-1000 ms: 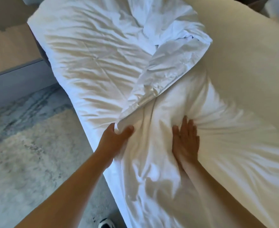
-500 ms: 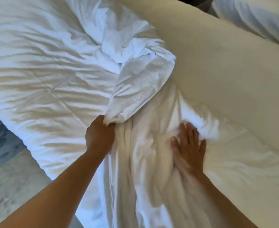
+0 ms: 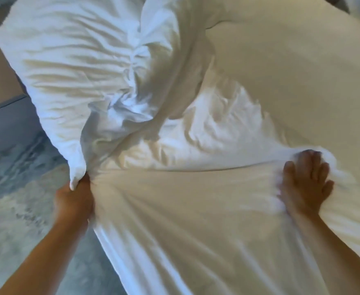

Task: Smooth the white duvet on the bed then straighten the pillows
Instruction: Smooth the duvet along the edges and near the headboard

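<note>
A: The left hand grips a corner of the white duvet at the bed's edge; the right hand presses it with spread fingers.

B: One should pull the corner outward while the flat palm sweeps the folds away, I think.

A: The duvet lies bunched on the cream sheet. Below is a grey patterned rug.

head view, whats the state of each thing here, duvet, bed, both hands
duvet: crumpled, folded back, partly spread
bed sheet: bare, smooth
left hand: grips the duvet's corner
right hand: fingers straight, presses flat on the duvet, blurred
rug: lies flat beside the bed
</note>
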